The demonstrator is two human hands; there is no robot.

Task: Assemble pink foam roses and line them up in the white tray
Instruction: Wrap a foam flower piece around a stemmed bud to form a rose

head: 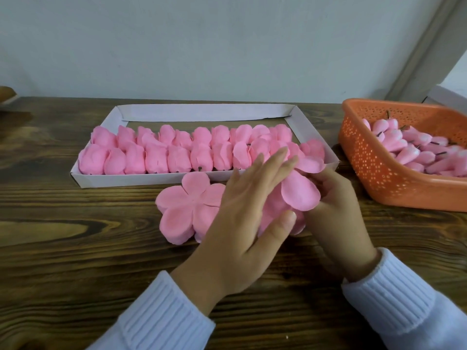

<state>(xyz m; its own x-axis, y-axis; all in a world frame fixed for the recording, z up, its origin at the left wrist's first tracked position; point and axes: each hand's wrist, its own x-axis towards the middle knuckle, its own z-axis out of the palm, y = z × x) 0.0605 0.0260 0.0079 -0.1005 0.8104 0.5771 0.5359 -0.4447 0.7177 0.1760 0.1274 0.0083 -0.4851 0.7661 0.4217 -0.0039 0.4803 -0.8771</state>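
A person sits at a dark wooden surface, white ribbed sleeves covering both wrists. The left hand lies with its grip spread, fingers straight and pointing far-right, laid over a pink foam petal piece; its thumb touches the near edge of the foam. The right hand holds that same petal piece from the right side, its grip curled round the foam's edge; the fingertips themselves are hidden behind the petals. Just left of the hands, a stack of flat flower-shaped petal cutouts rests on the surface, partly under the left hand.

Beyond the hands lies the white tray, long side toward the person. Finished pink roses fill it in two rows running left to right, touching one another; the strip along its far wall shows bare. At the right stands an orange perforated basket, holding pink buds with short dark stems.
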